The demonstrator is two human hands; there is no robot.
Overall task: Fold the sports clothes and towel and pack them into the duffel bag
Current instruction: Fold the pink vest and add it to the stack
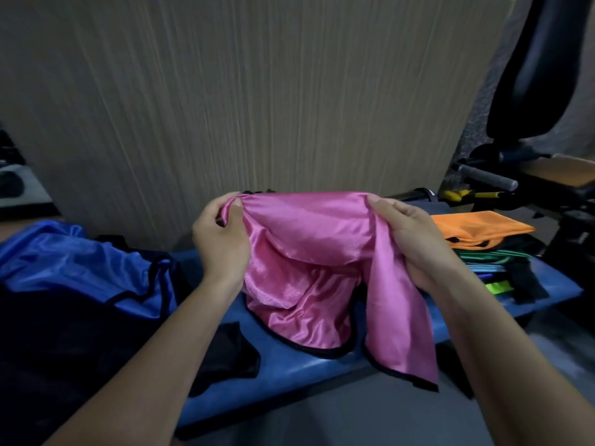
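The pink mesh bib [309,252] hangs above the blue bench [289,375], held up at its top edge: the left hand [222,243] pinches one gathered corner between thumb and curled fingers, and the right hand [409,246] clamps the other side. It looks light, limp and slippery (its black-trimmed hems seem the surest grip). A blue bib [80,268] lies left, an orange one [476,226] tops a folded stack right. No writing is readable.
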